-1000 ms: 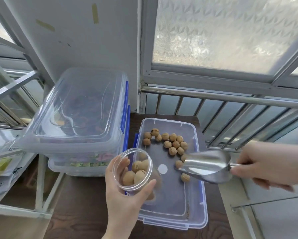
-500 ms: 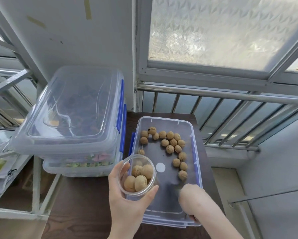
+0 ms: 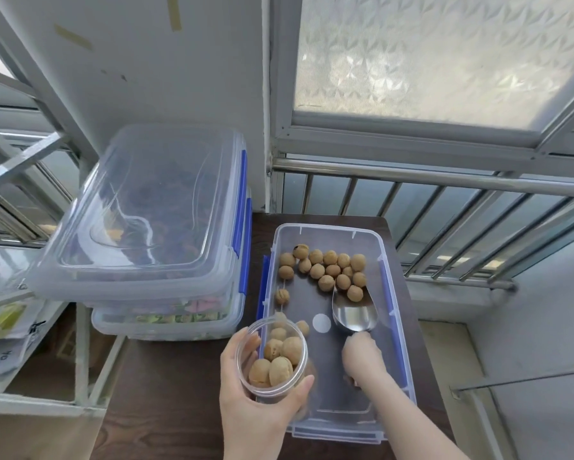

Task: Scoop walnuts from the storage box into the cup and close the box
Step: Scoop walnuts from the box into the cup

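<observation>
An open clear storage box (image 3: 396, 330) with blue latches lies on a dark wooden table. Several walnuts (image 3: 325, 268) sit in a cluster at its far end. My left hand (image 3: 255, 413) holds a clear round cup (image 3: 272, 358) over the box's near left edge; several walnuts are in it. My right hand (image 3: 362, 358) is inside the box, gripping the handle of a metal scoop (image 3: 354, 312). The scoop's mouth points at the walnut cluster and one walnut lies at its front lip.
Two stacked clear lidded boxes (image 3: 152, 220) with blue latches stand left of the open box. A metal railing (image 3: 444, 180) and frosted window run behind. A metal rack (image 3: 79, 343) with bags is at the left. The table's right edge (image 3: 421, 343) drops to the floor.
The scoop came from above the box's right side down into the box. My right hand pushed it forward to the walnut cluster. The cup stayed at the near left edge.
</observation>
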### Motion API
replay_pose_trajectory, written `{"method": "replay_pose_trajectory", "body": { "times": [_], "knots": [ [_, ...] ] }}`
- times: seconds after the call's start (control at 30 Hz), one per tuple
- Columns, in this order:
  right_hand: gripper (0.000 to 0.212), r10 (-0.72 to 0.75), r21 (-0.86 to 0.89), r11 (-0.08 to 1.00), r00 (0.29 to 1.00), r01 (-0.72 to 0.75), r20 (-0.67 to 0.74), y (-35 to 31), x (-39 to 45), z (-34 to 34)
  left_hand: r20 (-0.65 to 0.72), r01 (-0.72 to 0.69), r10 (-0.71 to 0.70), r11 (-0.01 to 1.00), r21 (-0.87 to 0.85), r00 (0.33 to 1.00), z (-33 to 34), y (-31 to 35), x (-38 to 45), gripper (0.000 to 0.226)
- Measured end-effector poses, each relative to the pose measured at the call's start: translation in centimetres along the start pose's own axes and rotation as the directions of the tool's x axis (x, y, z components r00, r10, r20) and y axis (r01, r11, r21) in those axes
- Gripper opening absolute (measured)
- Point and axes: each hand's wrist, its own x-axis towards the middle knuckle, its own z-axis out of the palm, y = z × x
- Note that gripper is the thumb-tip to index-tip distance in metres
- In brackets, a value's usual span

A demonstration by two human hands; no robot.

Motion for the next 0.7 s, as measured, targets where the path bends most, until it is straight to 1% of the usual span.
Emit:
{"method": "replay_pose_trajectory", "body": {
  "times": [0.13, 0.27, 0.37, 0.5, 0.63, 0.7],
  "knots": [
    [0.029, 0.005, 0.278, 0.961, 0.996, 0.020, -0.087, -0.7, 2.0, 0.2, 0.004, 0.028, -0.028, 1.000, -0.006, 1.000, 0.1, 0.1, 0.0, 0.091],
    [0.026, -0.029, 0.430, 0.899, 0.990, 0.087, -0.140, -0.8, 2.5, 1.0, 0.015, 0.057, -0.057, 0.998, 0.002, 0.998, 0.5, 0.3, 0.0, 0.095],
    [0.021, -0.052, 0.484, 0.865, 0.984, 0.130, -0.172, -0.6, 2.6, 1.3, 0.015, 0.088, -0.088, 0.996, 0.006, 0.996, 0.6, 0.5, 0.0, 0.097],
    [0.023, -0.115, 0.514, 0.830, 0.968, 0.217, -0.223, -0.4, 1.9, 0.5, 0.020, 0.090, -0.091, 0.996, 0.020, 0.996, 1.0, 0.9, 0.3, 0.099],
    [0.016, -0.231, 0.494, 0.800, 0.935, 0.340, -0.268, 0.8, -0.5, -1.3, 0.052, 0.038, -0.041, 0.997, 0.072, 0.998, 1.4, 1.5, 1.2, 0.101],
    [0.018, -0.308, 0.436, 0.809, 0.915, 0.395, -0.260, 1.8, -1.9, -2.9, 0.076, 0.000, -0.007, 0.997, 0.081, 0.997, 1.7, 1.8, 1.8, 0.100]
  ]
}}
